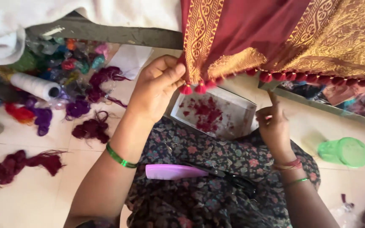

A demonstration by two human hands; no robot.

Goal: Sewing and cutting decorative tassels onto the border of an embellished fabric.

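The fingers (172,76) of the left hand (155,90) are curled and pinched shut on the lower border of a maroon and gold sari (250,38), thumb pressed against the forefinger just above a pair of red tassels (193,88) hanging from that edge. The left forearm rises from the lower left, wrist straight, a green bangle (119,157) around it. The right hand (273,124) sits below the sari's tasselled hem, to the right of the left hand, its forefinger pointing straight up to the hem while the other fingers are folded in; whether they hold something thin I cannot tell. Its wrist bears red and green bangles (290,169). Under the sari's hem, between the two hands, lies a white tray (233,114) flecked with red thread scraps. Below that, on the person's floral lap, rest a pink comb (172,171) and dark scissors (229,177). Left of the sari, on the floor, lie maroon thread bundles (91,128) and a white thread cone (36,85); a green lid (345,152) lies to the lower right.
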